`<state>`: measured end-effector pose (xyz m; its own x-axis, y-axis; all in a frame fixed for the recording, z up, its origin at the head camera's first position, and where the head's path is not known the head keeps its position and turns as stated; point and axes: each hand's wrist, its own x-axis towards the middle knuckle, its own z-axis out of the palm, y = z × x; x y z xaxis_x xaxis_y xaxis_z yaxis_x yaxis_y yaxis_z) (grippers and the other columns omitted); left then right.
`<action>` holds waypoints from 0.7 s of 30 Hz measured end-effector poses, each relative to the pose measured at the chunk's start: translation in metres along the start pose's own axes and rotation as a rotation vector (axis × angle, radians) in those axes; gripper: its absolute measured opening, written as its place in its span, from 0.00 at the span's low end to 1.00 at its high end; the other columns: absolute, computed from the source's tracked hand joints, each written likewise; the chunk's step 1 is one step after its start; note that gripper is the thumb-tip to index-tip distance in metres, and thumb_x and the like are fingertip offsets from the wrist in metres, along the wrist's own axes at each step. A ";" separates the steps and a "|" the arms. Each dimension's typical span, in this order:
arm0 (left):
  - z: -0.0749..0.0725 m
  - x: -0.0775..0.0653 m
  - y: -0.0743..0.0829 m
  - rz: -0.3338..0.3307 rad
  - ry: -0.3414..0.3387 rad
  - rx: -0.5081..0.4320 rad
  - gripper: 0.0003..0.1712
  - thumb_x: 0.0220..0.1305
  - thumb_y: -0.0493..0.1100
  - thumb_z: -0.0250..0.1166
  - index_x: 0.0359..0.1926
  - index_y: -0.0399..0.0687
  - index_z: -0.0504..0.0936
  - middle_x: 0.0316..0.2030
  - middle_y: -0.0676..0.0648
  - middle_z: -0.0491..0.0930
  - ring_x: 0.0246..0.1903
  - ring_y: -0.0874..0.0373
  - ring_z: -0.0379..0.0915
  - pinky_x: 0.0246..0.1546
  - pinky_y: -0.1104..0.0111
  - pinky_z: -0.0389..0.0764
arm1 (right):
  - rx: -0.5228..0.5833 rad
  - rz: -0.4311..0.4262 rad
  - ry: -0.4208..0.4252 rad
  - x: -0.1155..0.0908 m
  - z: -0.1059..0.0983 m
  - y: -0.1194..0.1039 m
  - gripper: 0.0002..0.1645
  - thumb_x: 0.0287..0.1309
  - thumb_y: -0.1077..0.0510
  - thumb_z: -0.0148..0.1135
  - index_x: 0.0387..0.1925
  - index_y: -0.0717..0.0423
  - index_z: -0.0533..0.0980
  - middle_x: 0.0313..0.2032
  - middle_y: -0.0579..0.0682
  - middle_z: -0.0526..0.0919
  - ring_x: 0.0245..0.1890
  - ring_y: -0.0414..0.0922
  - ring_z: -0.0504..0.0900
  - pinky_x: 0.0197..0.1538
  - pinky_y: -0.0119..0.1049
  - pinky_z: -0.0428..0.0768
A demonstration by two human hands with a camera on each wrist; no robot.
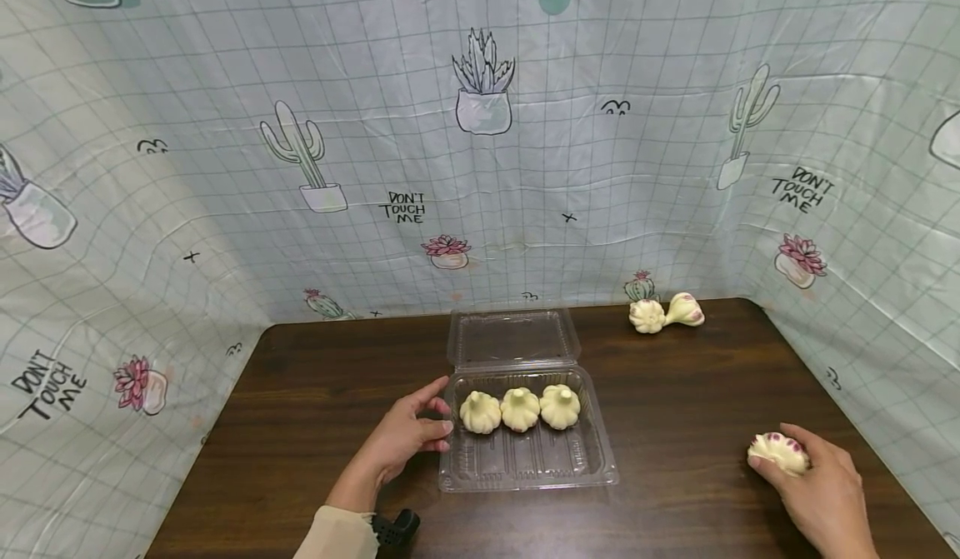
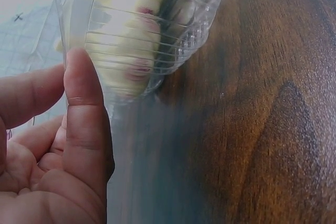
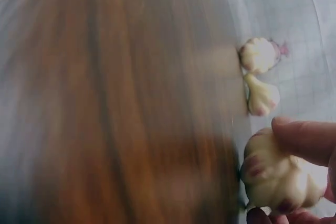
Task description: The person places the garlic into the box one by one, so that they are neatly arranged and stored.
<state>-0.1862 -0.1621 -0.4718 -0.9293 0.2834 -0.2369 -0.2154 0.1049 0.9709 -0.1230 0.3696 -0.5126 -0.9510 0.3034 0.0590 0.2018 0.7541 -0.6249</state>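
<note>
While the left hand pinched the clear container, the right hand gripped a garlic bulb well apart.

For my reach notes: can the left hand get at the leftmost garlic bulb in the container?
Likely yes: the left hand is at the clamshell container, whose open lid leaves the leftmost garlic bulb uncovered.

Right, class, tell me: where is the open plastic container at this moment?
In the head view, the open plastic container lies near the middle of the table, just right of the left hand, with three garlic bulbs in a row inside.
</note>
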 end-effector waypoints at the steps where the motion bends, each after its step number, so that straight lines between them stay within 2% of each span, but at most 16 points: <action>1: 0.000 0.000 0.000 -0.001 0.001 0.000 0.43 0.71 0.25 0.61 0.83 0.42 0.57 0.52 0.38 0.69 0.29 0.59 0.77 0.36 0.69 0.86 | -0.002 0.002 -0.005 0.001 0.001 -0.002 0.45 0.69 0.43 0.68 0.71 0.72 0.65 0.63 0.85 0.63 0.63 0.79 0.60 0.55 0.71 0.65; 4: 0.001 0.000 0.000 -0.006 0.002 -0.002 0.43 0.71 0.25 0.61 0.83 0.42 0.57 0.52 0.39 0.69 0.29 0.59 0.77 0.36 0.69 0.86 | -0.022 -0.006 -0.009 0.004 0.005 -0.010 0.45 0.68 0.43 0.69 0.68 0.74 0.67 0.61 0.84 0.67 0.59 0.77 0.67 0.50 0.69 0.70; 7: 0.000 -0.001 0.001 -0.005 0.002 0.001 0.44 0.71 0.25 0.62 0.83 0.41 0.57 0.52 0.38 0.69 0.29 0.59 0.77 0.35 0.69 0.86 | -0.019 -0.035 0.023 0.005 0.010 -0.018 0.43 0.65 0.44 0.73 0.65 0.72 0.70 0.58 0.83 0.71 0.54 0.74 0.73 0.44 0.65 0.73; 10: 0.000 -0.001 0.002 -0.002 0.001 0.002 0.44 0.71 0.25 0.62 0.83 0.41 0.57 0.52 0.38 0.69 0.29 0.59 0.77 0.35 0.69 0.86 | -0.005 -0.060 0.045 0.006 0.015 -0.028 0.42 0.63 0.44 0.74 0.65 0.69 0.71 0.55 0.80 0.74 0.51 0.71 0.76 0.39 0.56 0.74; 15: 0.000 0.001 -0.001 -0.001 -0.001 -0.004 0.44 0.70 0.25 0.62 0.83 0.42 0.57 0.52 0.39 0.69 0.29 0.59 0.77 0.36 0.68 0.86 | 0.029 -0.091 0.072 0.006 0.021 -0.044 0.40 0.64 0.44 0.75 0.66 0.63 0.71 0.49 0.70 0.80 0.42 0.57 0.79 0.34 0.40 0.70; 18: -0.001 0.001 -0.002 -0.001 -0.002 -0.004 0.44 0.70 0.25 0.63 0.83 0.42 0.58 0.52 0.39 0.69 0.29 0.59 0.77 0.36 0.68 0.86 | 0.043 -0.093 0.082 0.006 0.024 -0.051 0.39 0.66 0.44 0.73 0.67 0.62 0.70 0.46 0.66 0.84 0.35 0.46 0.80 0.31 0.38 0.72; 21: -0.001 0.001 -0.002 -0.001 0.000 -0.003 0.44 0.70 0.26 0.63 0.83 0.42 0.58 0.52 0.39 0.69 0.29 0.59 0.77 0.36 0.68 0.86 | 0.087 -0.058 0.061 0.006 0.026 -0.059 0.40 0.69 0.42 0.70 0.70 0.60 0.67 0.48 0.68 0.86 0.28 0.39 0.83 0.27 0.37 0.77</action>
<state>-0.1872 -0.1633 -0.4736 -0.9292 0.2829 -0.2378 -0.2173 0.1023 0.9707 -0.1468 0.3117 -0.4961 -0.9441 0.2973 0.1424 0.1231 0.7187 -0.6843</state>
